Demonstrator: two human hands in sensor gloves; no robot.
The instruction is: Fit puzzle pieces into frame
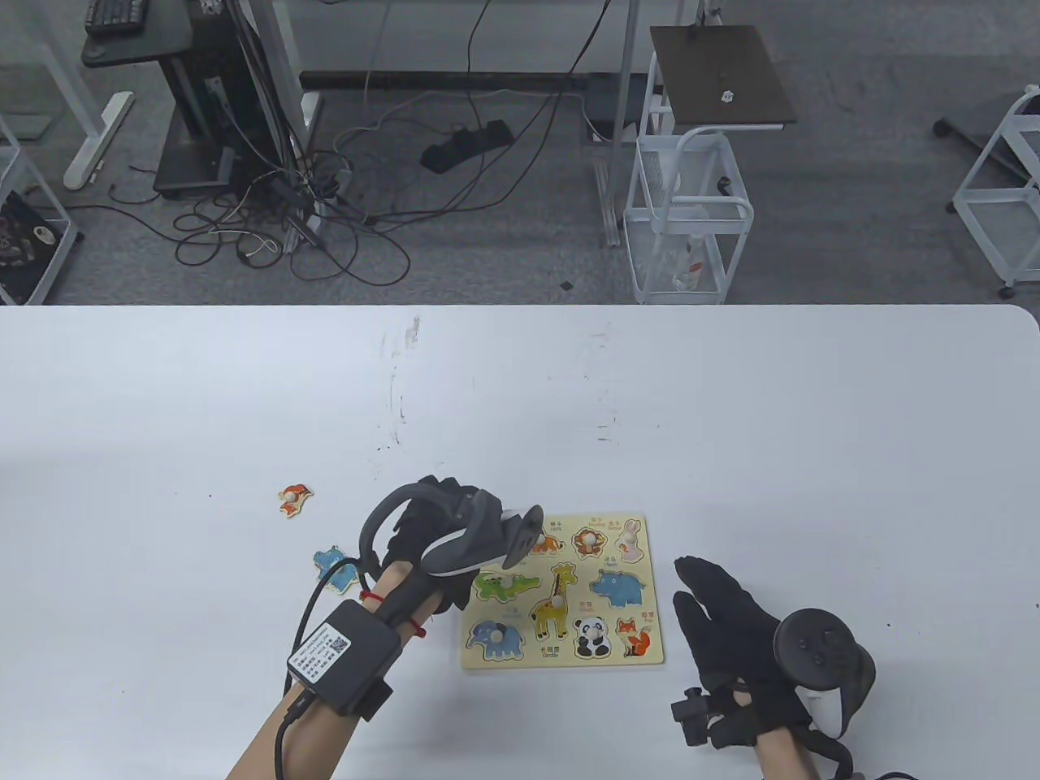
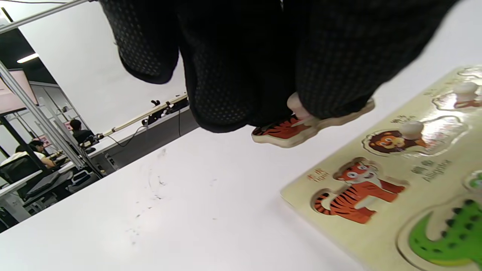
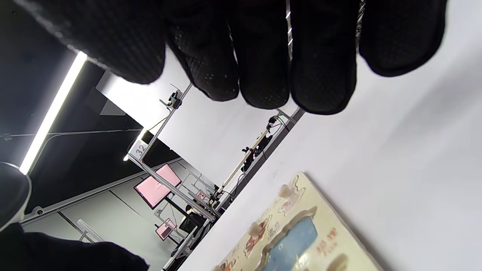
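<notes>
The worktop (image 1: 244, 390) carried everything, and on it the puzzle frame (image 1: 563, 660) lay flat, its near left corner just right of the left grip (image 1: 435, 528) and its right edge just left of the right grip (image 1: 723, 617); most of its recesses were filled, by an elephant, giraffe, crocodile, rhino, panda, fox, lion and rabbit. In the left wrist view the tiger recess (image 2: 357, 192) showed empty, its printed tiger stretched with its long axis along the frame's near edge, and it sat below and to the right of the left grip, near but apart.

The left grip had its gloved fingers (image 2: 226, 86) curled down and pinched round the peg of the tiger piece (image 2: 290, 130), which hung just under the fingertips, clear of the worktop and short of the frame's corner; the piece's long axis looked roughly level and close to the recess's, though how exactly it was turned could not be told. The coming move, as I judged it, turned on carrying the piece a short way right and down over that recess, the left grip being far the nearer hand.

The right grip lay with fingers straight and relaxed, holding nothing, on the worktop beside the frame. Two loose pieces waited left of the left grip: a blue piece (image 1: 337, 566) just beside the wrist; a small orange piece (image 1: 294, 497) farther off.
</notes>
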